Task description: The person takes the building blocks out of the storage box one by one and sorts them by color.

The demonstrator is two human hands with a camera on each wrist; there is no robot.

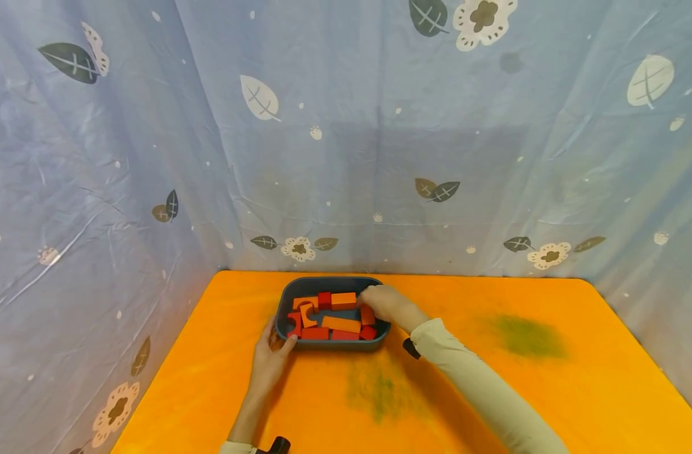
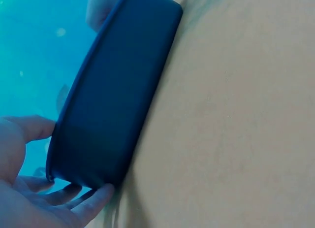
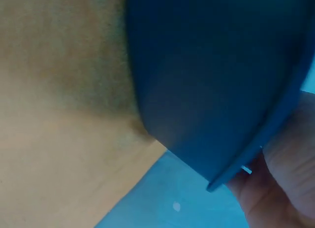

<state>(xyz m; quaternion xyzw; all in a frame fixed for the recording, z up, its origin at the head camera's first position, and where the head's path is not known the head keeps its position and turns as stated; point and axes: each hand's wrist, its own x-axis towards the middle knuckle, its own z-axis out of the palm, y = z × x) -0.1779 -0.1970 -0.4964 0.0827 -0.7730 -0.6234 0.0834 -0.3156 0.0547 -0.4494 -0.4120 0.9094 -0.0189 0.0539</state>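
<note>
A dark blue-grey plastic bin (image 1: 340,346) stands near the table's far edge, with red and orange toy blocks inside. My left hand (image 1: 270,358) grips its near left corner, thumb at the rim and fingers against the outer end wall, as the left wrist view also shows. Over the right end, my right hand (image 1: 387,304) reaches in with bent fingers. Right beneath those fingers is a dark orange block (image 1: 367,314); I cannot tell whether they hold it. In the right wrist view the bin wall (image 3: 211,90) hides the right fingertips.
Among the blocks are an orange arch (image 1: 308,316), a long orange block (image 1: 341,324) and a red block (image 1: 315,333). The table has an orange cover (image 1: 482,391) with greenish patches. A patterned blue curtain (image 1: 380,157) hangs behind and along both sides.
</note>
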